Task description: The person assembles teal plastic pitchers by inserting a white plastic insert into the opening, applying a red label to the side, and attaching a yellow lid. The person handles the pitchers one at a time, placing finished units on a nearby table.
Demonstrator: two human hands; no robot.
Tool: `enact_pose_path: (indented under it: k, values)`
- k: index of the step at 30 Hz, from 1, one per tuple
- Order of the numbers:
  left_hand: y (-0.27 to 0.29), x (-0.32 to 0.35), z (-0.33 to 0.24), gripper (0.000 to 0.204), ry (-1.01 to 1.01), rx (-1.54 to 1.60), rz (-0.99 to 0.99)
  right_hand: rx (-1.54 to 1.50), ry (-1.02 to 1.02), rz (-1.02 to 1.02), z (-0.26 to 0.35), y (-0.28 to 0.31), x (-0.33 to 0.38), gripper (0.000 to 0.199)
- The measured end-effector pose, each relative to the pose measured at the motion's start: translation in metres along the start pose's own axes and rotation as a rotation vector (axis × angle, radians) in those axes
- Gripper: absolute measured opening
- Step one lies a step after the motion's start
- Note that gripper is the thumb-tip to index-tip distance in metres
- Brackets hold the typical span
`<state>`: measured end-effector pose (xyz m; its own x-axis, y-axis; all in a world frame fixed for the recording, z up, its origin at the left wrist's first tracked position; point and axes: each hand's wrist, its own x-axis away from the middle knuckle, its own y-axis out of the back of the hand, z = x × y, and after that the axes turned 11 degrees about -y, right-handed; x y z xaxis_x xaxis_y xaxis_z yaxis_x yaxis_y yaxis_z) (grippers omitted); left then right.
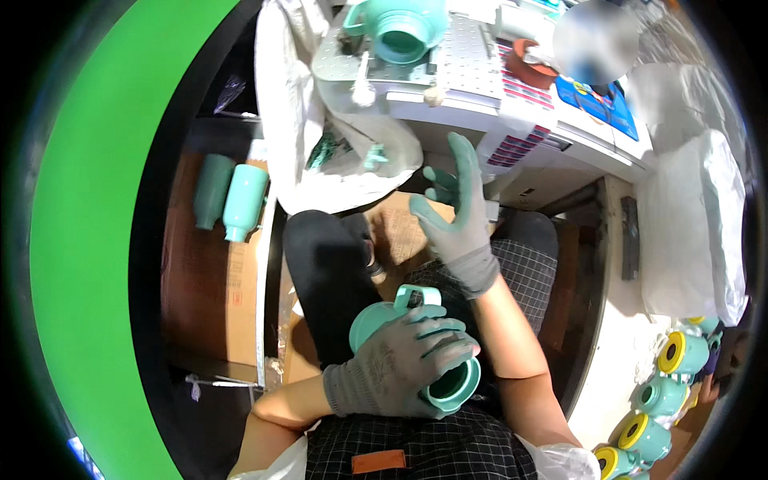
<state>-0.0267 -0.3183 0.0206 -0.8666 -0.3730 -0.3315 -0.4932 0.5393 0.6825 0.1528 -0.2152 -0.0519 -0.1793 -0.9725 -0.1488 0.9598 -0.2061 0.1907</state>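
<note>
A mint-green plastic jug (372, 326) with a loop handle lies tilted across my lap. Its round open mouth points toward the lower right. My left hand (404, 360), in a grey glove, wraps over the jug's middle and grips it. Above my right thigh, my right hand (460, 212) is raised in a grey glove with green fingers. Its fingers are spread and it holds nothing. A similar mint-green jug (404, 32) rests on the metal worktop ahead, its opening facing me.
A white sack (300, 104) with green scraps hangs below the worktop (472, 64). Two green bottle-shaped pieces (245, 200) lie on a cardboard box at left. Brown tape (532, 68) sits at far right. Several yellow-rimmed jugs (644, 432) stand at lower right, below a white bag (684, 232).
</note>
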Motion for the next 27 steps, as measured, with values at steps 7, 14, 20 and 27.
enact_pose_path:
  k: [7,14,20,27]
  values:
    - [-0.012,-0.015,0.02,0.083,-0.006,0.018,-0.07,0.256,0.017,-0.259,-0.023,0.078,0.081,0.055]
    - [-0.02,-0.04,0.033,0.085,-0.031,0.023,0.087,0.262,-0.352,-1.166,-0.103,0.291,0.256,0.014]
    - [-0.031,-0.063,0.021,0.084,-0.028,0.011,0.173,0.721,-0.594,-1.332,-0.097,0.401,0.284,0.022]
    - [-0.038,-0.066,0.012,0.084,0.027,-0.022,0.139,0.864,-0.637,-1.396,-0.116,0.416,0.289,0.02]
